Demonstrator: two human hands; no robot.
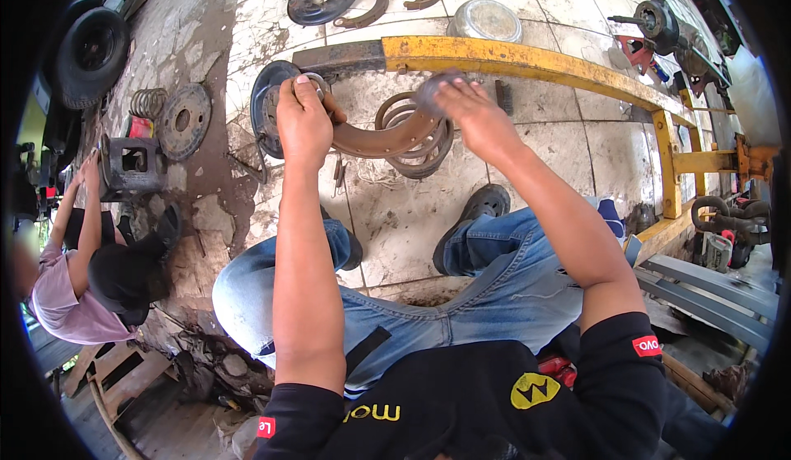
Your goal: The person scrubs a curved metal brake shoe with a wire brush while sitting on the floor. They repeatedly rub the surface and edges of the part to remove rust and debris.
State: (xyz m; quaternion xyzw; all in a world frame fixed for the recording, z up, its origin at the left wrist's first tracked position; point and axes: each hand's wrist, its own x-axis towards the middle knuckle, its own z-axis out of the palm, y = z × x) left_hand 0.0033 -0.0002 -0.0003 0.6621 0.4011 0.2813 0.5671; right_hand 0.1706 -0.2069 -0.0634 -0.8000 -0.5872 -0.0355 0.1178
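**Brake shoe spanning the space between two hands**

A curved brown brake shoe (381,141) is hanging above the floor at 12 o'clock in the view. At its 9 o'clock end, the left hand (305,126) is gripping it, thumb on top, probably to keep the arc steady. Toward 3 o'clock, the right hand (474,116) is holding a blurred dark piece (430,95) by that end; contact is unclear. Coiled rings (428,166) are lying beneath, a black backing plate (264,102) at 10 o'clock, seemingly within reach. A yellow beam (494,52) is running past 2 o'clock.
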